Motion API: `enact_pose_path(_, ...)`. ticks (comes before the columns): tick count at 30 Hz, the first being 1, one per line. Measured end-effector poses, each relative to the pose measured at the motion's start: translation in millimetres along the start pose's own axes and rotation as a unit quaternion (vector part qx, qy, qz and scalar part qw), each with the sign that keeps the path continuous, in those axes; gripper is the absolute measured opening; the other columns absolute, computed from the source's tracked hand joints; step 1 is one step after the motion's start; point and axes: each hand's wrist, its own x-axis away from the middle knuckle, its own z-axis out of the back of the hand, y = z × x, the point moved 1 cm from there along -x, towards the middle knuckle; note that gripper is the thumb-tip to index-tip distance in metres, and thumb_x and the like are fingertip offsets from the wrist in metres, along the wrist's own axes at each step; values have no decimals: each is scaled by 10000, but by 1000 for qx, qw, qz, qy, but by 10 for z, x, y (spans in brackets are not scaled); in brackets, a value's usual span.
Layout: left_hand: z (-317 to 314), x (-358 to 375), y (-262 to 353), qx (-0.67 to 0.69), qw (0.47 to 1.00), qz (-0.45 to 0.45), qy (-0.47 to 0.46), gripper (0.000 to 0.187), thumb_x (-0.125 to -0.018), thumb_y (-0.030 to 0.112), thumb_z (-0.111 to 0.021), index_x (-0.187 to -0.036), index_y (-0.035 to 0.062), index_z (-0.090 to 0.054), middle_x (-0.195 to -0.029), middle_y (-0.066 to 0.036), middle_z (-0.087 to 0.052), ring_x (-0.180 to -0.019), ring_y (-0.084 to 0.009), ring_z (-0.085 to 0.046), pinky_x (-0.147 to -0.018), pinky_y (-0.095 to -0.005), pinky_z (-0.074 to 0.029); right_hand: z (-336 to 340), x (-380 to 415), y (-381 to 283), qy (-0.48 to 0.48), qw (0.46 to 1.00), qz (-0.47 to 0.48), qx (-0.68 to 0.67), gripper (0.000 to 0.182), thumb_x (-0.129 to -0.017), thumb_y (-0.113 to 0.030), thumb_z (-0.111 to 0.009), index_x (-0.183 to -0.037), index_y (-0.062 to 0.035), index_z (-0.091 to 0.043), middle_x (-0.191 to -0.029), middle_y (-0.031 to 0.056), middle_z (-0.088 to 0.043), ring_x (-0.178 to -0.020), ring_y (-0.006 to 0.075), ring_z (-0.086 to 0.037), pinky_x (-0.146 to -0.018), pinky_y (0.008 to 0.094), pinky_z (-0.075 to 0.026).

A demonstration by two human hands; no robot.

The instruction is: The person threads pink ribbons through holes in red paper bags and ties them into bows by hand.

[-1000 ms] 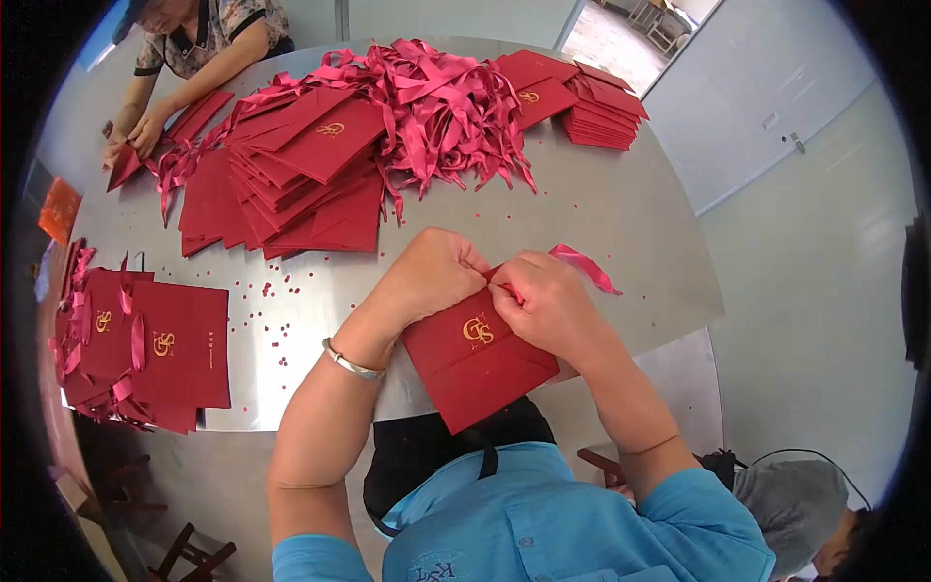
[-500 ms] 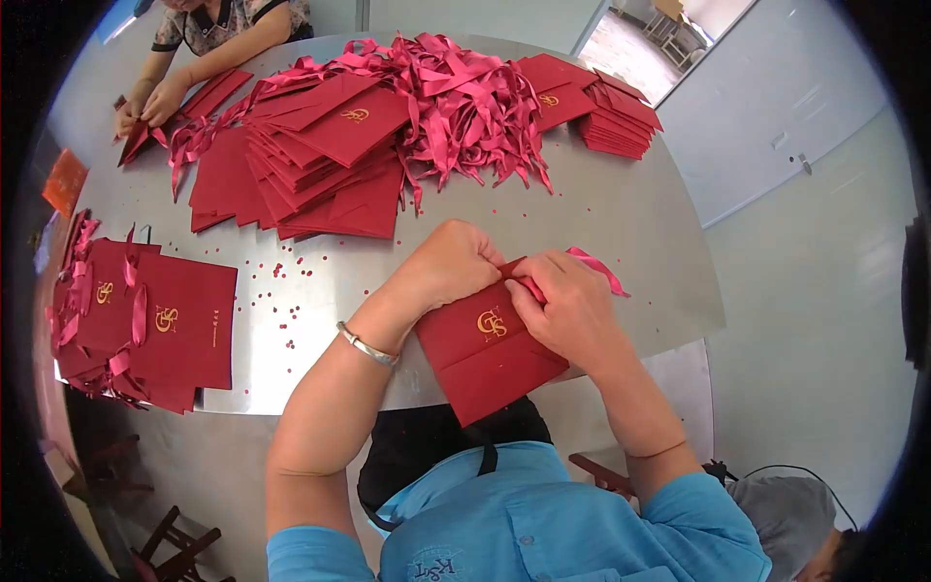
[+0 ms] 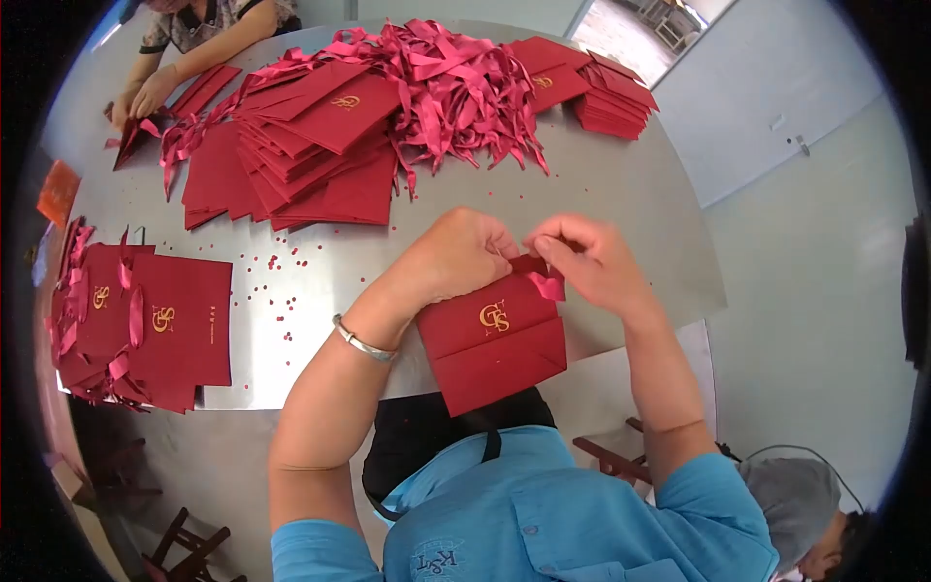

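Observation:
A red folded paper bag with a gold emblem (image 3: 480, 335) lies tilted at the near edge of the table. My left hand (image 3: 465, 254) is closed on the bag's top edge, its fingertips pressed together there. Just right of it, my right hand (image 3: 587, 260) has thumb and forefinger pinched above the bag's top corner; what lies between those fingertips is too small to make out. A pink ribbon (image 3: 545, 285) hangs over the bag's top right part, below the right hand.
Stacked red bags (image 3: 320, 145) and a heap of pink ribbons (image 3: 465, 92) cover the table's far side. Another bag stack (image 3: 613, 109) is at back right, ribboned bags (image 3: 194, 320) at left. A co-worker's hands (image 3: 150, 95) hold a bag at far left.
My right hand has lifted slightly up and right from the bag's top edge. The ribbon end that stuck out to the right now lies over the bag's corner.

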Motion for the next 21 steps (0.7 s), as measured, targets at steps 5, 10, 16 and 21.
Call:
enact_pose_path(5,-81,55,94,29,999,19,-24,108,-781,-27,-639,-879,-21,-685,-751,-34,-665,-693,-68,-588,-635,-229,-486,75,-121,199,-61,993,-69,-80,136,-874,41,-555,-996,20,-612,-923,32,-655,-791,70,-607,-675,220,-489)
enact_pose_path(10,-108,64,106,18,999,16,-42,114,-782,-39,-637,-878,-27,-696,-748,-35,-673,-697,-70,-594,-643,-229,-490,167,-213,157,-208,967,-73,-132,217,-840,89,-552,-1039,23,-606,-943,48,-662,-848,90,-620,-749,220,-499)
enact_pose_path(16,-98,100,164,-22,999,-19,-41,122,-766,-33,-647,-864,-13,-717,-712,-41,-683,-670,-63,-591,-640,-227,-493,103,-356,293,-316,925,-112,-177,285,-820,82,-567,-1092,7,-611,-939,49,-674,-765,69,-605,-630,203,-467)
enact_pose_path(21,-131,124,184,-58,996,-34,-51,128,-756,-8,-661,-867,5,-725,-708,-58,-693,-654,-71,-605,-638,-235,-497,163,-400,177,-396,898,-153,-114,272,-807,48,-564,-1069,-2,-616,-852,21,-657,-653,47,-553,-527,196,-401)
